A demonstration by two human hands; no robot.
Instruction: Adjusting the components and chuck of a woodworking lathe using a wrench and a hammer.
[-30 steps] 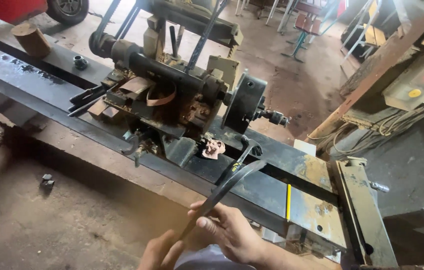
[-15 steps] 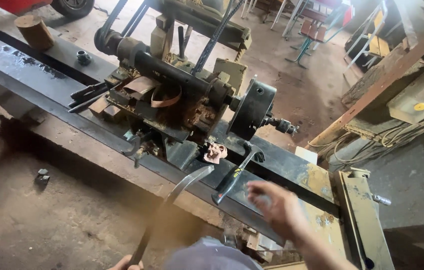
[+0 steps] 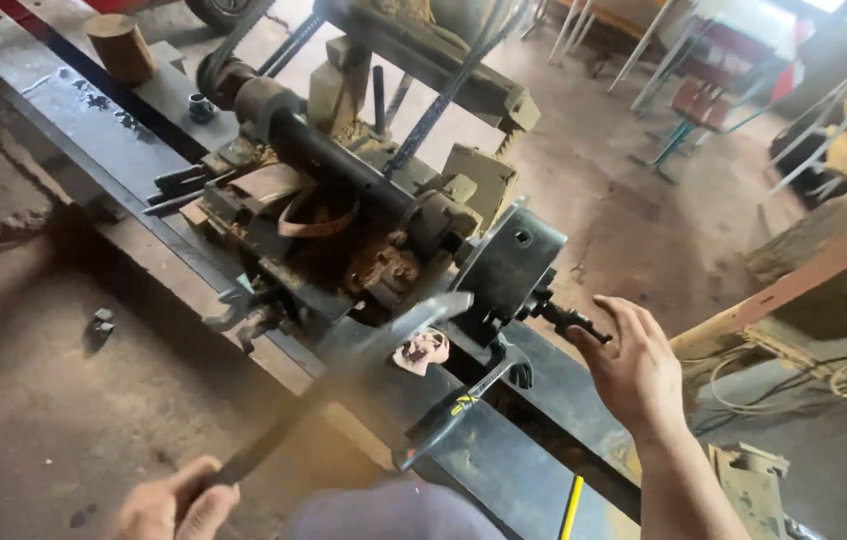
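Left hand (image 3: 175,505) fingers wrapped round handle of long flat blade (image 3: 343,375), blurred, tip up toward lathe chuck (image 3: 505,268). Right hand (image 3: 635,372) fingers spread, empty, just right of chuck spindle (image 3: 565,320); wrench (image 3: 458,408) below-left on bed

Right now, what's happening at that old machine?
A person stands over a rusty, belt-driven metal lathe on a long steel bed. The left hand grips the end of a long, flat dark metal bar, blurred, which slants up toward the round dark chuck. The right hand is open and empty, beside the small black fitting sticking out of the chuck.
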